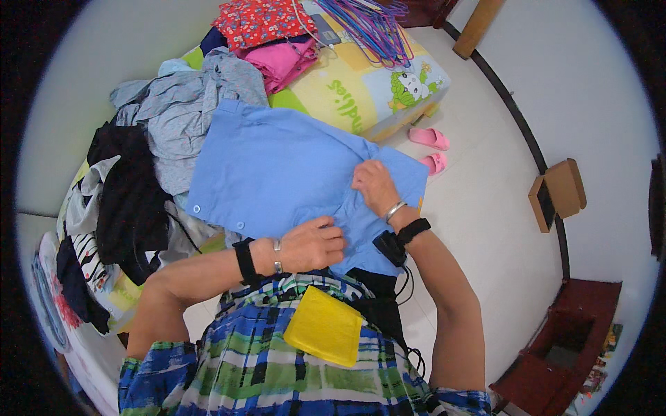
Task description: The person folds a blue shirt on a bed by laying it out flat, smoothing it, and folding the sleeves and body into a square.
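Note:
A light blue buttoned garment (276, 156) lies spread in front of me, over the near edge of the bed and my lap. My left hand (309, 244), with a silver bangle and a black wrist strap, rests on its near part with curled fingers pinching the cloth. Farther right, my right hand (374, 184) grips a gathered fold of the same garment. Two white buttons show along its lower left edge. A small black device (390, 248) sits by my right wrist strap, with a cable hanging from it.
Grey crumpled clothes (179, 114) and black clothes (130, 197) lie at left on the mattress (317, 99). Folded red floral cloth (263, 23), pink cloth (281, 65) and many hangers (369, 31) are at the far end. Pink slippers (429, 139) and an opened cardboard box (564, 190) stand right.

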Demonstrator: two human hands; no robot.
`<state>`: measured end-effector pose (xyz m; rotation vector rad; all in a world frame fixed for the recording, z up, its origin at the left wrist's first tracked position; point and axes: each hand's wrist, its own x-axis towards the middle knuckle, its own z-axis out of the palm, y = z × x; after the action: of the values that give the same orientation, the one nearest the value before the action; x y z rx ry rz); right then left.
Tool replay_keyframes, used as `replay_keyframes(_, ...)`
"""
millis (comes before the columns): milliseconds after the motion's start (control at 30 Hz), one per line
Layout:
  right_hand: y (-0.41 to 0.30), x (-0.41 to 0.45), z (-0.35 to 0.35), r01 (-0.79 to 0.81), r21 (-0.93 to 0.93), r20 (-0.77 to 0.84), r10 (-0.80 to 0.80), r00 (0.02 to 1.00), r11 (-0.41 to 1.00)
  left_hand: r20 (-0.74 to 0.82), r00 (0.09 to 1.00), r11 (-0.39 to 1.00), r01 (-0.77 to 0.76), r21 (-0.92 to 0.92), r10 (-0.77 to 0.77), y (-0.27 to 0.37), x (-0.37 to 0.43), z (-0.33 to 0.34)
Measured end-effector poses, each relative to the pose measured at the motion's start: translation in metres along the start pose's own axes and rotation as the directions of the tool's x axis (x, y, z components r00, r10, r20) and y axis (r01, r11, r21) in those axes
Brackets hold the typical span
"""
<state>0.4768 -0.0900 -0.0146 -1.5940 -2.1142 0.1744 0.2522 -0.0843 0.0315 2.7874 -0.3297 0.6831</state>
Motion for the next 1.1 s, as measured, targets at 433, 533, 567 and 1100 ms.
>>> replay_keyframes(433, -0.047, -0.092, -0.050, -0.053, -0.024, 0.067, 0.054, 0.996, 0.998, 0.414, 0.863, 0.944, 0.328, -0.024, -0.290, -0.009, 0.039, -0.011)
replay_keyframes(533, -0.065, -0.118, -0.052, 0.019, -0.254, 0.253, 0.047, 0.966, 0.967, 0.532, 0.741, 0.885, 0.465, 0.032, -0.409, -0.019, 0.054, 0.003)
replay_keyframes(567, -0.067, -0.121, -0.057, 0.021, -0.226, 0.285, 0.045, 0.958, 0.974, 0.653, 0.594, 0.831, 0.547, 0.099, -0.469, -0.025, 0.060, 0.006)
replay_keyframes(1100, -0.074, -0.148, -0.046, 0.031, 0.101, -0.076, -0.023, 0.997, 0.994, 0.371, 0.648, 0.704, 0.709, 0.022, -0.665, -0.078, 0.082, 0.039)
